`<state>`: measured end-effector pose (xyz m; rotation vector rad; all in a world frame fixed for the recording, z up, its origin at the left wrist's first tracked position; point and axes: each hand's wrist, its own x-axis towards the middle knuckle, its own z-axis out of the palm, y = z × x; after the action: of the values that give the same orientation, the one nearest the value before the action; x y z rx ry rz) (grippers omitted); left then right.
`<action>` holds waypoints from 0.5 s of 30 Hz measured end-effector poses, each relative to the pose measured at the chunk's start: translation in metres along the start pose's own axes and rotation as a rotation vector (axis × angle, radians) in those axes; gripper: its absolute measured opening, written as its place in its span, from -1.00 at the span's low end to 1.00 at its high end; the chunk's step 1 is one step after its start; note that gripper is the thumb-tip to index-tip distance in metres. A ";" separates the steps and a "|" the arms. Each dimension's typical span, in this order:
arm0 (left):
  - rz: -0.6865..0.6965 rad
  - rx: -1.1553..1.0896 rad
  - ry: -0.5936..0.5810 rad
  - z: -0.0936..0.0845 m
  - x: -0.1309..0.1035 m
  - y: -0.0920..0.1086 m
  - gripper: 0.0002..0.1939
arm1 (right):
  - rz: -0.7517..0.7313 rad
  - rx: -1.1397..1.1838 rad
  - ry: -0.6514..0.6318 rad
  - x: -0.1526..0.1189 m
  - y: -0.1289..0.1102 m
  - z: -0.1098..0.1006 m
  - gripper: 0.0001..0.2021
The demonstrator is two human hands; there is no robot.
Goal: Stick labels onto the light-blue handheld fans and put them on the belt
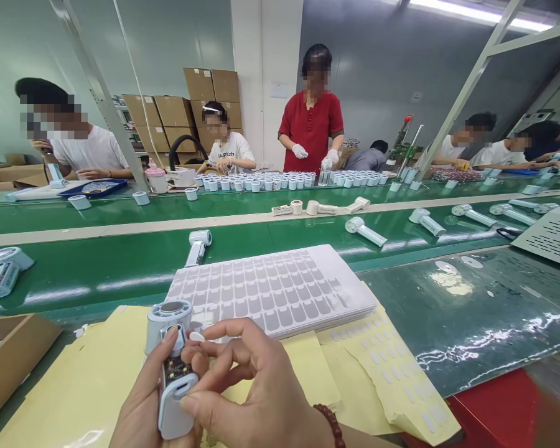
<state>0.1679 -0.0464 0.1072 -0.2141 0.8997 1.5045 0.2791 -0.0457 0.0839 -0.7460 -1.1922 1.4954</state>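
Note:
A light blue handheld fan (175,410) with its handle open along one side lies in my left hand (140,392), which is closed around it. A dark circuit board (175,368) shows inside the handle. My right hand (256,379) is bent over the fan, its thumb against the handle's end. At the right index fingertip is a small white oval sticker (196,336), held close to the fan head. Behind the hands lies a stack of white sheets (345,298) printed with grey label shapes. Yellow backing paper (392,379) with small white oval stickers spreads beneath.
A green conveyor belt (270,239) crosses ahead, carrying several fans such as this one (366,231). Many light blue cups (256,185) stand beyond it. Co-workers sit and stand along the far side. A cardboard box (18,367) is at left, a perforated metal panel (553,236) at right.

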 end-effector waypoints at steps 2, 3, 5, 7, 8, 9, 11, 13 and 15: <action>-0.011 -0.004 0.010 0.001 0.001 0.000 -0.80 | 0.004 0.007 -0.002 0.000 0.000 -0.001 -0.51; -0.003 -0.009 0.027 0.001 0.001 -0.001 -0.79 | 0.009 0.014 -0.003 0.001 -0.001 -0.001 -0.50; 0.007 -0.008 0.035 0.003 0.000 -0.002 -0.77 | 0.018 0.021 -0.006 0.001 -0.001 -0.002 -0.50; 0.014 -0.012 0.053 0.006 -0.002 -0.002 -0.77 | 0.020 0.016 -0.006 0.002 -0.002 -0.001 -0.50; 0.003 -0.014 0.041 0.007 -0.003 -0.003 -0.77 | 0.020 0.010 -0.004 0.001 -0.002 -0.001 -0.50; -0.001 -0.015 0.040 0.008 -0.005 -0.003 -0.77 | 0.019 0.002 -0.002 0.001 -0.003 0.000 -0.51; 0.011 -0.010 0.056 0.011 -0.007 -0.004 -0.75 | 0.019 -0.014 0.002 0.000 -0.005 0.001 -0.53; 0.020 -0.001 0.058 0.013 -0.008 -0.005 -0.73 | 0.014 -0.028 0.011 -0.001 -0.006 0.003 -0.56; 0.034 0.022 0.055 0.013 -0.009 -0.005 -0.73 | -0.001 -0.034 0.026 -0.001 -0.007 0.004 -0.57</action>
<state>0.1786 -0.0456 0.1194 -0.2257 0.9677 1.5251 0.2784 -0.0483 0.0918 -0.7849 -1.2011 1.4636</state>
